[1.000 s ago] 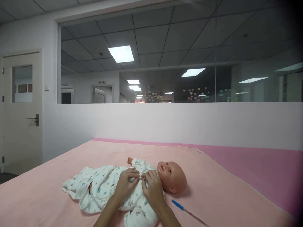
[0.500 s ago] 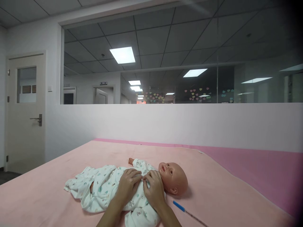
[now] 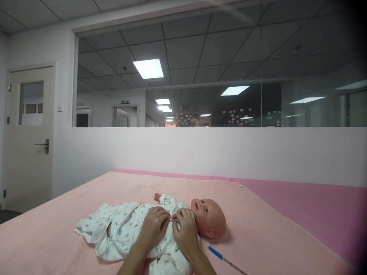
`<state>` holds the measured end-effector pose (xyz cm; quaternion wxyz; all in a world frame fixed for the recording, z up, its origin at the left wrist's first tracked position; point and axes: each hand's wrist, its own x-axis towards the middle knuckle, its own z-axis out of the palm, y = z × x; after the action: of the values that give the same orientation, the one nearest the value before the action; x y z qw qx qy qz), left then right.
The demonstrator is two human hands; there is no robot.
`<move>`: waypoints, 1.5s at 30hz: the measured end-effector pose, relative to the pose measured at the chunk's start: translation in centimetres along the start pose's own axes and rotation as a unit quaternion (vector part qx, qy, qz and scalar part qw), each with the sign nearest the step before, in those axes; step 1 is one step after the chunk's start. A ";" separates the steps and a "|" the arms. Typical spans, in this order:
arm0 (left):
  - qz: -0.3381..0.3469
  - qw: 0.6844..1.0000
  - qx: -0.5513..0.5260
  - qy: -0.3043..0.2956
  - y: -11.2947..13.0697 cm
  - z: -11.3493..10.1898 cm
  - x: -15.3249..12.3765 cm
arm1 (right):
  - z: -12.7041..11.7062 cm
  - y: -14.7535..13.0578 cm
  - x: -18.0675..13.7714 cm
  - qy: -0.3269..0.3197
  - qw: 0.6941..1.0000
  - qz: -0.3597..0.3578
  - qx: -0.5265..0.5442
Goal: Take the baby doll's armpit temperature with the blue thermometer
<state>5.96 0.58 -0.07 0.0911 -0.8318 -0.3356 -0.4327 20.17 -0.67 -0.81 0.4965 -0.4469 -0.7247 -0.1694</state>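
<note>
A baby doll [image 3: 208,218] lies on its back, head to the right, in a white printed baby outfit [image 3: 126,225]. My left hand [image 3: 155,225] rests on the doll's chest, its fingers bent and pinching the outfit's front. Close beside it, my right hand [image 3: 185,229] is closed on the cloth just below the doll's chin. A thin white bit of the outfit shows between the two sets of fingertips; its exact shape is too small to tell. My fingers and wrists cover much of the chest. One doll hand [image 3: 157,196] sticks out of the far sleeve.
A thin stick with a blue end [image 3: 215,252] lies on the peach blanket [image 3: 275,236], right of my right wrist. Pink cloth [image 3: 323,206] shows beyond the blanket's edge. A white wall [image 3: 229,152] with a wide window stands behind, and a door [image 3: 30,164] is at the left.
My hands stay at the doll's chest with small finger movements; a thin white bit now shows between the fingertips. The view has shifted slightly.
</note>
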 end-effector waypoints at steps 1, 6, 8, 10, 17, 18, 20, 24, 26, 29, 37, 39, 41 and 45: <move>-0.004 1.000 0.009 0.000 0.0 0.0 0.0 | 0.0 0.0 0.0 -0.001 1.000 -0.003 0.002; -0.017 0.998 0.065 0.010 0.1 -0.2 0.0 | 0.1 0.2 -0.1 -0.009 1.000 -0.013 0.019; -0.028 0.997 0.071 0.011 0.1 -0.3 -0.1 | 0.1 0.3 -0.1 -0.003 1.000 -0.011 0.024; -0.073 0.995 0.061 0.023 -0.4 -0.5 -0.3 | 0.1 0.3 0.0 0.003 1.000 -0.008 0.027; -0.271 0.923 -0.263 -0.071 -4.0 -3.0 -1.1 | 0.3 0.5 -0.1 -0.008 1.000 0.001 0.028; -0.274 0.912 -0.292 -0.091 -4.2 -3.5 -1.2 | 0.3 0.5 -0.1 -0.009 1.000 0.003 0.028; -0.276 0.902 -0.312 -0.111 -4.3 -4.1 -1.4 | 0.4 0.5 -0.1 -0.011 1.000 0.008 0.027; -0.275 0.914 -0.279 -0.105 -3.8 -4.3 -1.9 | 0.5 0.4 -0.2 -0.012 0.999 0.016 0.031; -0.268 0.926 -0.248 -0.096 -3.5 -4.1 -2.0 | 0.5 0.4 -0.2 -0.010 0.999 0.012 0.030; -0.234 0.949 -0.196 -0.077 -3.3 -3.6 -2.1 | 0.5 0.4 -0.3 -0.006 1.000 0.005 0.022; -0.148 0.988 -0.035 -0.039 -2.6 -3.3 -2.2 | 0.3 0.3 -0.2 -0.012 1.000 0.007 0.022; -0.139 0.989 -0.028 -0.049 -2.5 -3.5 -2.3 | 0.3 0.3 -0.2 -0.009 1.000 0.008 0.018; -0.143 0.987 -0.043 -0.063 -2.6 -3.7 -2.5 | 0.3 0.3 -0.2 -0.004 1.000 0.011 0.016; -0.166 0.980 -0.068 -0.083 -3.0 -3.7 -2.8 | 0.3 0.4 -0.3 -0.004 1.000 0.019 0.015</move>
<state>0.48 -0.14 -0.42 -0.0668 -0.8015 -0.4457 -0.3931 20.28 -0.37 -1.27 0.5033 -0.4538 -0.7203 -0.1477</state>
